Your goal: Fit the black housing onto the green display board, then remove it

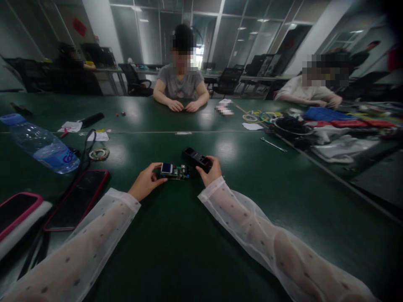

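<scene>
Between thumb and fingers, my left hand point(146, 181) grips the left end of a green circuit board point(179, 172) with a small screen point(166, 168) on it. My right hand point(211, 171) holds a black plastic housing point(194, 157) by its right end; the housing has cutouts in its face. The board lies to the left and slightly nearer to me, its right end close to the housing. Both things are low over the dark green table point(176, 243); whether they touch it I cannot tell. Sheer dotted sleeves cover my forearms.
To the left are a water bottle point(47, 144), a phone point(78, 201), a pink-cased phone point(19, 212) and a bracelet point(99, 154). A wrench point(273, 144) lies at right, before piled cables and bags point(327, 114). A person point(181, 82) sits opposite, another point(302, 90) at far right.
</scene>
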The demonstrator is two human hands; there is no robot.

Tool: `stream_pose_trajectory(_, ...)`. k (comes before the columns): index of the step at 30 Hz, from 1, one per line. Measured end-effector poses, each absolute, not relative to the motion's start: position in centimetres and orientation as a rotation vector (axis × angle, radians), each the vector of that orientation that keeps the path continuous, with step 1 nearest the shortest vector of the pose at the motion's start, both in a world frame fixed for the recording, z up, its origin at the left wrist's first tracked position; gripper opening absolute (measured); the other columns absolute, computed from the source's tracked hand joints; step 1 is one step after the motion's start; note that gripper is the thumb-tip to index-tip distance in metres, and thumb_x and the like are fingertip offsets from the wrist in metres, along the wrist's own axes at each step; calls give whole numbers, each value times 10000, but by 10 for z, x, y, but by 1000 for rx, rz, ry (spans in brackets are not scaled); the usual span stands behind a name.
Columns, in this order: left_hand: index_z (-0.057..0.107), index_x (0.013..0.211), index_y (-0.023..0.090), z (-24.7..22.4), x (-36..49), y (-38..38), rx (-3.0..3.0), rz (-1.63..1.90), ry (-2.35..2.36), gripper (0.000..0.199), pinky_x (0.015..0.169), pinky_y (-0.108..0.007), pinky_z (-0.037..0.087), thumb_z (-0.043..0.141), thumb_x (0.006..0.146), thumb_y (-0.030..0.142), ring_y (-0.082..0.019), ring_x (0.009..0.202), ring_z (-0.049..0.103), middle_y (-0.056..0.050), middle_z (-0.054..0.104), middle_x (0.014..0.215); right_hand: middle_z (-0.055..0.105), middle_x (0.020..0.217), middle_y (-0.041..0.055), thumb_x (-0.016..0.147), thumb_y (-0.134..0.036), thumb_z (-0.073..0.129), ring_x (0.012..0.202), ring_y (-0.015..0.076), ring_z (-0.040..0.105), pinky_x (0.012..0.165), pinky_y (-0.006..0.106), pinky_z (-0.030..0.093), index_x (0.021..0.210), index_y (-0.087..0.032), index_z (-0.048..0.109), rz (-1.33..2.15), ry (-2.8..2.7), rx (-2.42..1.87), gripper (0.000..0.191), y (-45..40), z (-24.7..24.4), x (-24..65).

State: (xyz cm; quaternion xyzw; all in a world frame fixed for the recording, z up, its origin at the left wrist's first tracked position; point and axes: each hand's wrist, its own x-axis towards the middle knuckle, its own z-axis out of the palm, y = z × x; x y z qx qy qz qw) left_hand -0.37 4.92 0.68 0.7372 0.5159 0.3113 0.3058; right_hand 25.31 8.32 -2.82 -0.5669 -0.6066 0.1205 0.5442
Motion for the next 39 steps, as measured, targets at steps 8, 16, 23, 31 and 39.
stream_pose_trajectory(8,424,1258,191,7,-5,49,1956,802,1371,536,513,-255,412,648,787,316,-131,563,517,-10,591,773,489,1065,111,633,-322,718,971,270,480,854,467,432,1193,-163,420,72,-1481,-1472,655,88,-37,258)
stream_pose_trajectory(16,426,1256,185,9,-4,48,1951,787,1386,534,518,-260,419,645,788,320,-135,567,527,-11,593,771,480,1064,106,646,-327,715,958,261,474,844,448,433,1217,-163,405,78,-1484,-1497,671,85,-33,257)
stream_pose_trajectory(23,430,1246,179,7,-4,49,1953,817,1371,532,498,-245,405,650,783,320,-113,538,514,-30,609,834,481,1056,105,640,-305,713,980,265,480,867,455,429,1193,-168,426,106,-1493,-1495,638,86,-34,258)
stream_pose_trajectory(31,431,1243,193,7,-5,49,1949,819,1368,529,511,-256,430,650,780,324,-113,556,532,-67,618,977,510,1098,125,653,-293,697,1001,273,516,879,470,438,1177,-166,425,203,-1524,-1479,604,89,-40,261)
stream_pose_trajectory(39,427,1249,198,6,-4,49,1960,815,1364,528,509,-254,420,644,784,322,-120,559,519,-53,623,922,557,1037,114,662,-276,688,944,267,546,873,487,442,1081,-162,486,236,-1481,-1468,479,87,-34,258)
